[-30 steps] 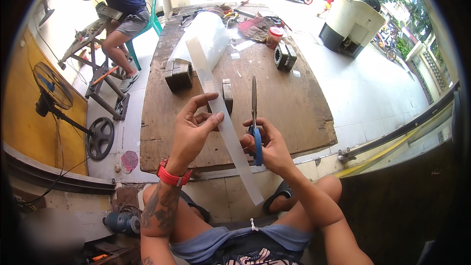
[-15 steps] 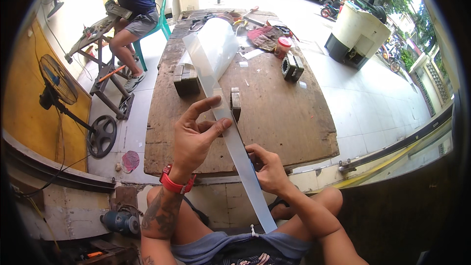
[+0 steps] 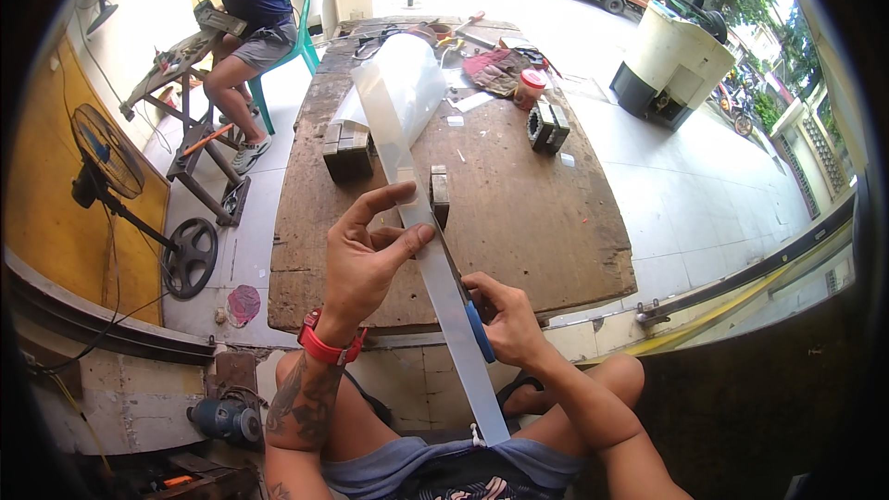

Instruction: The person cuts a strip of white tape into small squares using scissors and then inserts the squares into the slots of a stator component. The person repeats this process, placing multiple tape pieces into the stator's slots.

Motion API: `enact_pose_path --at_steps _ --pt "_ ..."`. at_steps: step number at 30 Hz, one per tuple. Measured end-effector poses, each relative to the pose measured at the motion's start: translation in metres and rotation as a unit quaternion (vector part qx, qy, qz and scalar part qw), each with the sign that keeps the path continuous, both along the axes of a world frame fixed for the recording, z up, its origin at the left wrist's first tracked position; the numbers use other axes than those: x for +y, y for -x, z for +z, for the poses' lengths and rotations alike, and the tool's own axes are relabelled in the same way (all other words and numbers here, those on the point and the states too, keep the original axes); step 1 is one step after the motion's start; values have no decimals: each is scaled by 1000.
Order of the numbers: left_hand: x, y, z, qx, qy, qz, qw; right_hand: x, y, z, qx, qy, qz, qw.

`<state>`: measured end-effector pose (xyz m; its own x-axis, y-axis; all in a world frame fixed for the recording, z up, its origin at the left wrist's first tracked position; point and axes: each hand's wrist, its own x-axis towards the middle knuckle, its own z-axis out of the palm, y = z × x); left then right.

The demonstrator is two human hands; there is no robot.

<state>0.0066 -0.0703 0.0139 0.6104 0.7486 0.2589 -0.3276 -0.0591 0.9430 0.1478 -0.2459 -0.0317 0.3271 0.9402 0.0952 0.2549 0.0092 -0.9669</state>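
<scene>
A long, narrow strip of translucent plastic (image 3: 456, 338) runs from above the table down toward my lap. My left hand (image 3: 363, 255), with a red watch at the wrist, is closed on the strip near its middle, thumb and index finger pinching it. Beside the strip's right edge, my right hand (image 3: 507, 322) grips scissors by their blue handle (image 3: 481, 331). The scissor blades lie along that edge, partly hidden by the strip. Just beyond my hands, a small metal block (image 3: 439, 196) stands on the wooden table (image 3: 528, 231).
A curled translucent plastic sheet (image 3: 412, 83) lies on the table's far half, beside a dark metal block (image 3: 348, 156). Another block (image 3: 548, 128), a red-lidded jar (image 3: 530, 88) and a rag (image 3: 495, 70) sit at the right. A person (image 3: 245, 9) works at the left near a standing fan (image 3: 108, 150).
More of the blue scissor handle now shows beside the strip. The strip's lower end has shifted slightly left. My left hand keeps its pinch. In the street, a scooter rider has come into view.
</scene>
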Motion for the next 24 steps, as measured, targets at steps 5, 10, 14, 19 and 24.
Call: enact_pose_path --at_steps 5,10,14,19,24 --pt "0 0 0 3 -6 3 1000 -1 2 2 3 0 -2 1000" --pt "0 0 1 9 -4 0 1000 -1 4 1 26 21 -5 999" --pt "-1 1 3 3 4 -7 1000 -1 4 1 13 0 -9 1000" --pt "-9 1 2 21 42 -39 998 0 2 2 -5 13 -22 1000" --pt "-9 -1 1 24 14 -32 999 -1 3 3 28 -2 -21 999"
